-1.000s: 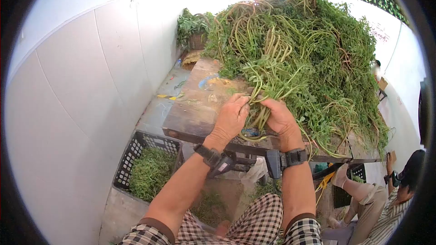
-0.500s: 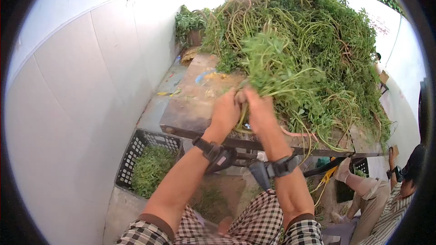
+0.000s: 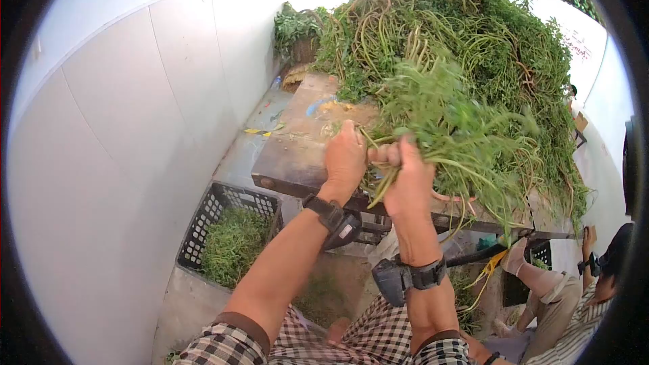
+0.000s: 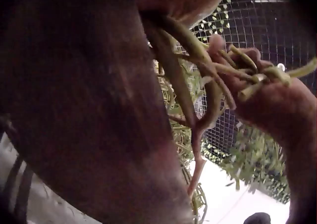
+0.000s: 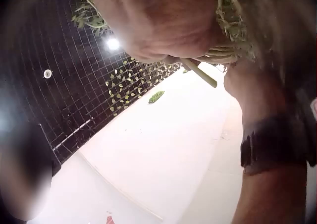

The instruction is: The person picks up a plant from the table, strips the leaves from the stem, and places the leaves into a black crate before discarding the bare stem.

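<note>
In the head view a leafy green bunch [image 3: 466, 122], blurred at its top, is gripped by the right hand [image 3: 410, 179], its cut stem ends poking out below the fist. Just to its left the left hand [image 3: 345, 159] has curled fingers round a few stems at the bunch's lower end. The left wrist view shows thick stems [image 4: 171, 70] coming out from under the left hand, and the right hand [image 4: 267, 102] holding several stem ends. A single stem [image 5: 200, 74] sticks out beneath the right hand [image 5: 158, 23] in the right wrist view.
A large heap of greens [image 3: 500, 47] covers the back and right of the wooden table [image 3: 291, 159]. A black crate [image 3: 193, 243] holding greens stands lower left, by the white wall [image 3: 128, 115]. Another person [image 3: 574, 304] sits at the lower right.
The hands, close together half a second before, now stand a little apart. The leafy bunch has swung to the right with the right hand, and the left hand has kept hold of some stems.
</note>
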The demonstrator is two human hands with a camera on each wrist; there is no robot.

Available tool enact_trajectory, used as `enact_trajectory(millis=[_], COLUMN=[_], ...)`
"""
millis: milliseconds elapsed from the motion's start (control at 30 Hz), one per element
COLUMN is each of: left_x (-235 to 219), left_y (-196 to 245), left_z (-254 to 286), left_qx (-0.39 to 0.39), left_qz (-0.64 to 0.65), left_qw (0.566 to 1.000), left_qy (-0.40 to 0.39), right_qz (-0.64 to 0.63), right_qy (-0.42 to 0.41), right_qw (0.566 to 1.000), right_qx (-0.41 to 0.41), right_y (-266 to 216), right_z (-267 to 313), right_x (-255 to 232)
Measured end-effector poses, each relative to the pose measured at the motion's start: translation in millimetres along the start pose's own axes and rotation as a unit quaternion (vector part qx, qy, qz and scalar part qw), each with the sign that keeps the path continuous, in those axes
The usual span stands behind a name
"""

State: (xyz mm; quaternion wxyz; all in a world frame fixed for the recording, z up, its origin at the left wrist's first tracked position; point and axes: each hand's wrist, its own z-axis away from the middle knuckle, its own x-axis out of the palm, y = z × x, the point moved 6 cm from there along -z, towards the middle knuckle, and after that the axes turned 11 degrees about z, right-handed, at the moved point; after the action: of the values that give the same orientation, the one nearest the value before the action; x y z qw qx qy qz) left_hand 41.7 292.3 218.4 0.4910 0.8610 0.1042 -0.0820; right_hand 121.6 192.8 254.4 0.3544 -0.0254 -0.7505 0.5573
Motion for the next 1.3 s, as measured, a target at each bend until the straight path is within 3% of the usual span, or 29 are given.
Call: enact_trajectory(millis=[100, 133, 233, 267, 333, 367, 400, 500, 533, 633, 767, 833, 900, 1000, 1133, 1233, 1300], left_x=[2, 1, -7, -3, -1, -6, -15, -20, -20, -2, -16, -21, -16, -14, -8, -11, -19], left_y=[5, 5, -15, -28, -40, -36, -27, -21, -22, -61, -51, -33, -37, -44, -35, -25, -16], left_z=[1, 2, -7, -14, -21, -20, -17, -11, -10, -25, -16, -13, -15, -14, -14, -10, -8], left_qx=[0.010, 0.014, 0.090, 0.025, -0.101, -0.092, -0.084, -0.088, -0.093, -0.093, -0.162, -0.158, -0.106, -0.053, -0.025, -0.041, 0.026], left_qz=[-0.022, -0.032, -0.042, 0.003, 0.099, 0.111, 0.122, 0.200, 0.232, 0.312, 0.336, 0.332, 0.326, 0.286, 0.318, 0.216, 0.146], left_qw=[1.000, 0.999, 0.984, 0.994, 0.990, 0.989, 0.987, 0.970, 0.961, 0.937, 0.920, 0.923, 0.931, 0.950, 0.946, 0.975, 0.988], left_qy=[0.013, 0.015, 0.146, 0.109, 0.026, 0.044, 0.064, 0.107, 0.120, 0.132, 0.122, 0.113, 0.128, 0.117, 0.050, 0.014, 0.029], right_qz=[-0.036, 0.041, -0.017, 0.003, 0.028, 0.036, -0.090, -0.046, -0.059, -0.047, 0.078, 0.090, 0.076, 0.075, 0.097, 0.130, 0.138], right_qy=[-0.016, 0.001, -0.104, -0.117, -0.008, 0.045, -0.088, 0.027, 0.043, 0.008, 0.079, 0.118, 0.137, 0.110, 0.099, 0.093, 0.078], right_qw=[0.999, 0.999, 0.993, 0.991, 1.000, 0.998, 0.990, 0.997, 0.997, 0.998, 0.992, 0.987, 0.986, 0.991, 0.990, 0.986, 0.986], right_qx=[0.019, 0.029, 0.061, 0.056, 0.003, -0.027, -0.062, -0.051, 0.004, 0.044, -0.057, -0.057, -0.060, -0.016, -0.041, -0.050, -0.055], right_y=[-8, 0, -3, -13, -24, -29, -27, -28, -21, -9, -17, -16, -10, -8, -16, -13, -16], right_z=[13, 17, 44, 59, 48, 40, 16, -12, -14, -19, -26, -20, -12, -1, 1, -5, -11], right_x=[-3, -4, 20, 29, 9, -5, -23, -40, -38, -28, -60, -72, -91, -112, -123, -133, -129])
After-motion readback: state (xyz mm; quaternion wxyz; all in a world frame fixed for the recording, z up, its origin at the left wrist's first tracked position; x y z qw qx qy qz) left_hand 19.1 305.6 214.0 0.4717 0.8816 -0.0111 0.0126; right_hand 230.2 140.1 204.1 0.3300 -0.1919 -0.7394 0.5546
